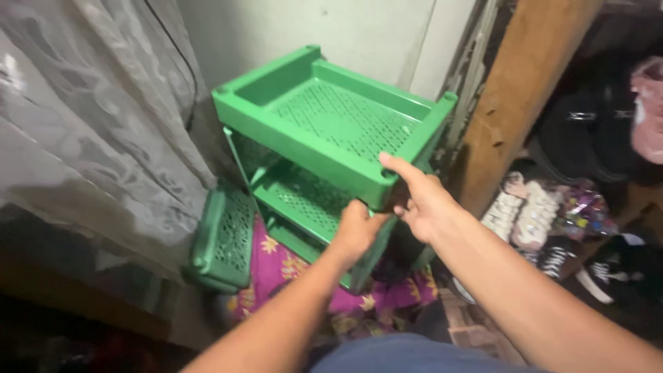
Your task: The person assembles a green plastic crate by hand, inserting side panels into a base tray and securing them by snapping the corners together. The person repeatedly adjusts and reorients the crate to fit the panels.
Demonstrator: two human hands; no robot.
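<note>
We see a green plastic rack (331, 124) w/ perforated shelves standing tilted in a corner, btwn a pale wall (359, 34) behind and a wooden post (525, 90) to its right. Our left hand (358, 231) is curled shut around the rack's front leg, just under the top shelf's near corner, fingers wrapped on the upright. Our right hand (423, 200) sits at that same corner of the top shelf: index finger stretched out along the rim, thumb and other fingers tucked beneath the edge, so it's gripping the shelf corner, not spread loose. The two hands are close, nearly touching. The top shelf is empty-looking mesh w/ a raised rim and round sockets at the corners; a second shelf (304, 197) shows below it, same green mesh. A loose shelf piece (224, 238) of the same green leans on its edge to the left of the rack, down by the floor, against a grey lace curtain (90, 124). Under the rack lies a pink floral cloth (297, 269). To the right, past the post, there's a jumble: white-soled shoes (532, 217), a black sneaker (559, 255), dark bags and a pink cap-like item (649, 103), all well apart from the hands. At bottom centre a bit of blue fabric (407, 356), prob. our clothing, can't tell exactly.
</note>
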